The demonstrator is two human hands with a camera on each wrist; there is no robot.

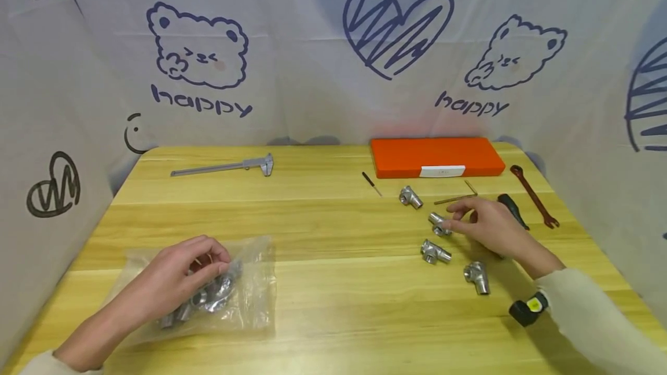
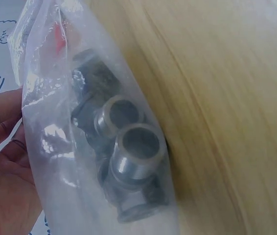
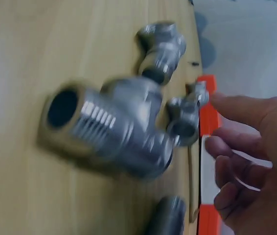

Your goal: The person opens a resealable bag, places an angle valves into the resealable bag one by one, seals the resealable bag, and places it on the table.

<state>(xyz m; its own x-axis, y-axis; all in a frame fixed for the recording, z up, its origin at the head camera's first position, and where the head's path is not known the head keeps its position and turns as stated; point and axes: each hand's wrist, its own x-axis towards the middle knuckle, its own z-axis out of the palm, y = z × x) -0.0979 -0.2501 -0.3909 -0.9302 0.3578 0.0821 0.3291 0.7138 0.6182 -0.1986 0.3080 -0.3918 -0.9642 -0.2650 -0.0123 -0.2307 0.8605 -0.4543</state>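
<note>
My left hand (image 1: pixel 179 274) grips a clear plastic bag (image 1: pixel 259 305) at the left front of the table, its fingers curled at the upper part. Inside the bag lie several metal pipe fittings (image 2: pixel 138 156), seen blurred through the film in the left wrist view. At the right, my right hand (image 1: pixel 492 227) is beside a threaded tee fitting (image 1: pixel 435 218), thumb tip overlapping it in the head view. Its thumb and fingers are spread apart. More tee fittings stand loosely in a row: one behind (image 1: pixel 410 197), one in front (image 1: pixel 435 252), and one nearest me (image 1: pixel 477 278).
An orange case (image 1: pixel 438 152) sits at the back right. Near it lie a small screwdriver (image 1: pixel 371 183), an L-shaped hex key (image 1: pixel 455 198), a red wrench (image 1: pixel 534 195) and a black-handled tool (image 1: pixel 512 210). A caliper (image 1: pixel 224 167) lies at the back left.
</note>
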